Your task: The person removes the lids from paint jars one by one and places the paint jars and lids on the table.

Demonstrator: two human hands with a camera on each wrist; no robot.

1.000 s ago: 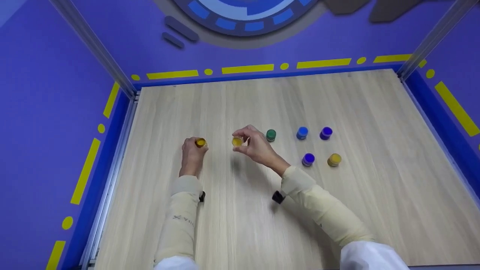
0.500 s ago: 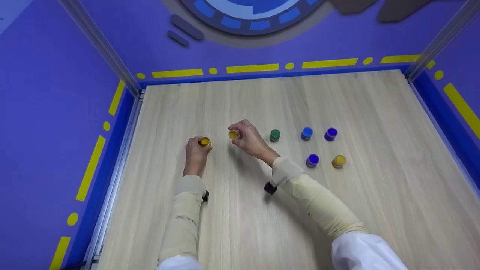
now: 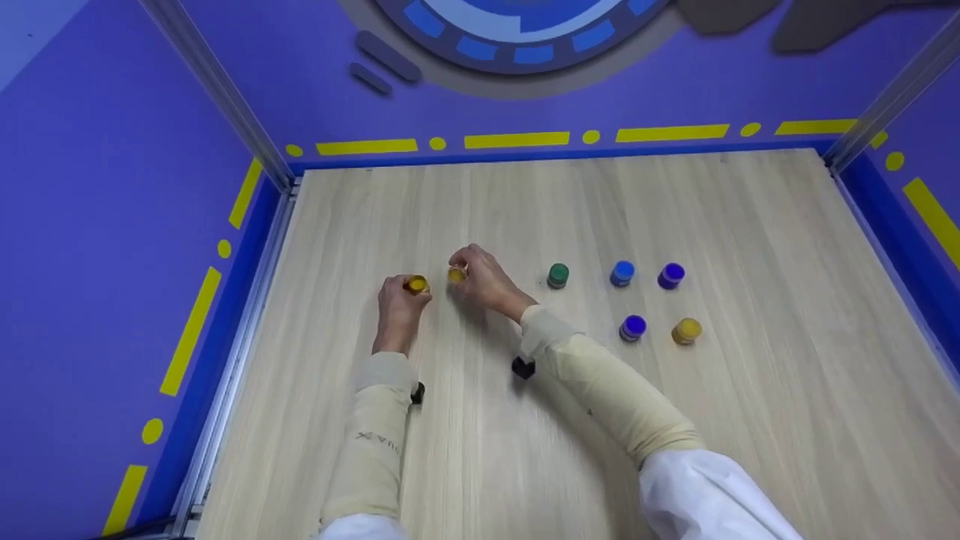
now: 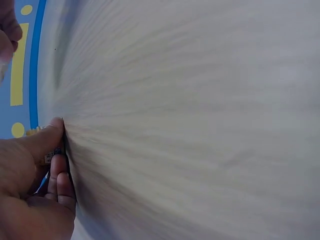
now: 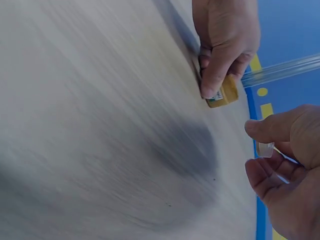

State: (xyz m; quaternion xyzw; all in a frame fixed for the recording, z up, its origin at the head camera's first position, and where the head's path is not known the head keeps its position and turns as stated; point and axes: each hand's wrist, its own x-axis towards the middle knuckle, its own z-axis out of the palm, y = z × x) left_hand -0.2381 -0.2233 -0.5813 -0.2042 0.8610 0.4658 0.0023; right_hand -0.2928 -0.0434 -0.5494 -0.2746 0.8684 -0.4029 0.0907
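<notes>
My left hand grips a small yellow paint jar low against the table. A white and green label shows on the jar in the right wrist view. Just to its right, my right hand pinches a small round lid between thumb and fingers. The lid has a whitish, translucent side, is yellowish from above, and is held off the table, apart from the jar. In the left wrist view, fingers hide most of the jar.
On the wooden table to the right stand a green jar, a blue jar, two purple jars and another yellow jar. Blue-purple panels wall the back and sides.
My right hand has moved left with the lid, closer to the jar in my left hand. The left hand keeps its grip and stays in place. The head view has shifted slightly.
</notes>
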